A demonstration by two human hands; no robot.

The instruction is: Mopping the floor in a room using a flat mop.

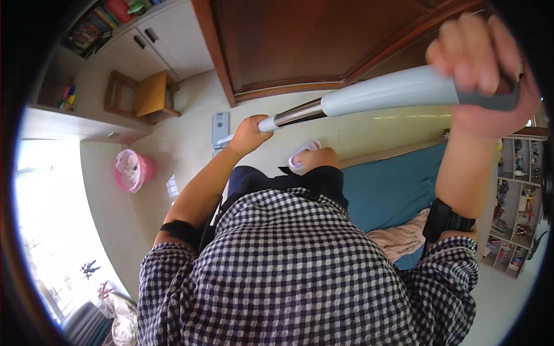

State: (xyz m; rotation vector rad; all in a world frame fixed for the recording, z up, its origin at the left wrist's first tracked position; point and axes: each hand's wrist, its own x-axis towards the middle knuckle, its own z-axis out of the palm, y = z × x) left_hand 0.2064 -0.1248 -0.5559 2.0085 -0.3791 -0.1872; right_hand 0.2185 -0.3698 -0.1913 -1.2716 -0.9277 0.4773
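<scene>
A long pole with a pale grey-blue handle (389,94) and a metal tube slants across the view. My right hand (480,65) grips it by the dark grey loop at its upper end, close to the camera and a little blurred. Lower down, my left hand (252,135) is closed around the shaft just beyond a light collar. Past my left hand the shaft runs down to a flat grey floor-mop head (220,125), which lies on the pale floor and is partly hidden by the hand and shaft.
A pink waste basket (149,168) and a wooden stool (151,96) stand to the left, by white cabinets (166,39). Brown sliding doors (281,43) rise ahead. A bed with a teal sheet (389,177) is at the right, beside my foot in a light slipper (298,159).
</scene>
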